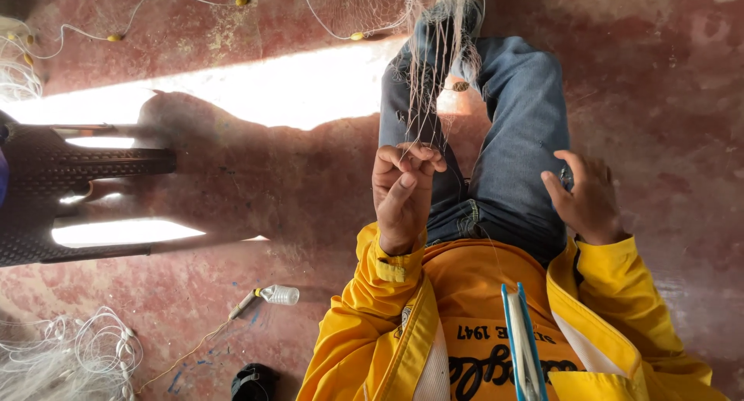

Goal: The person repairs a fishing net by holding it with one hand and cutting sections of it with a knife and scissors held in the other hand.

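Fishing net pinched in left hand; right hand apart, free.

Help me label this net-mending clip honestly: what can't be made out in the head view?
- Fishing net: its far end is cut off by the top edge.
- Left hand: what the pinched fingertips grip is too fine to see.
- Right hand: palm faces away, so any thread is hidden.
- Blue tool: lower end is cut off by the bottom edge.
- Dark chair: cropped by the left edge.
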